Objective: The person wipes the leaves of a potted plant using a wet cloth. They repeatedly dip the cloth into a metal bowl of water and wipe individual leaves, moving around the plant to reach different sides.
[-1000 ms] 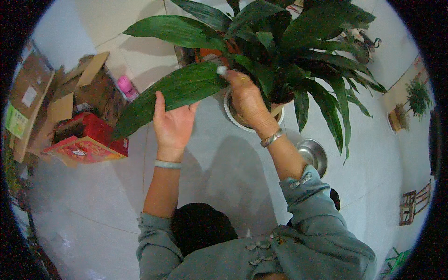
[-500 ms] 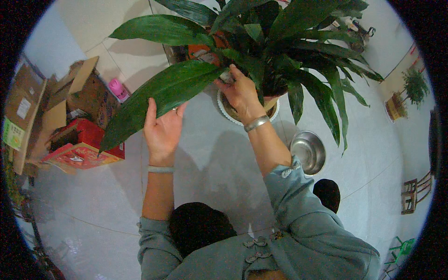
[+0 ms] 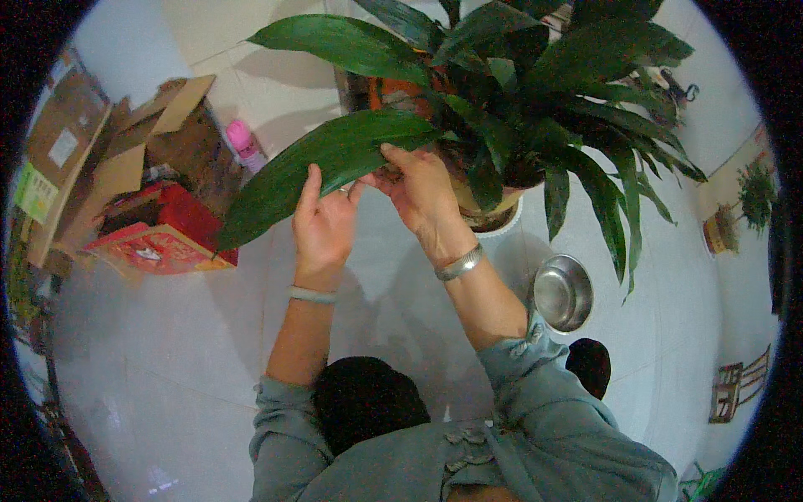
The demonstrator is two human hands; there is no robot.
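Observation:
A large potted plant with long dark green leaves stands ahead of me, its pot (image 3: 485, 197) partly hidden by foliage. One broad leaf (image 3: 288, 177) stretches to the left over both my hands. My left hand (image 3: 324, 230), palm up, holds it from below near the middle, with the thumb at its near edge and the fingertips tucked beneath. Closer to the stem, my right hand (image 3: 422, 188) grips the same leaf, thumb on top and fingers underneath. What else the right fingers may hold is hidden.
A metal bowl (image 3: 563, 293) sits on the floor to the right. Cardboard boxes (image 3: 125, 171) and a red box (image 3: 180, 226) stand at left, beside a pink bottle (image 3: 242, 140). A small potted plant (image 3: 740, 209) and a wooden chair (image 3: 736, 389) are far right.
My right hand has slid along the leaf away from the stem, closer to my left hand. A pale bit seen at its fingers is now hidden. The whole view has shifted slightly.

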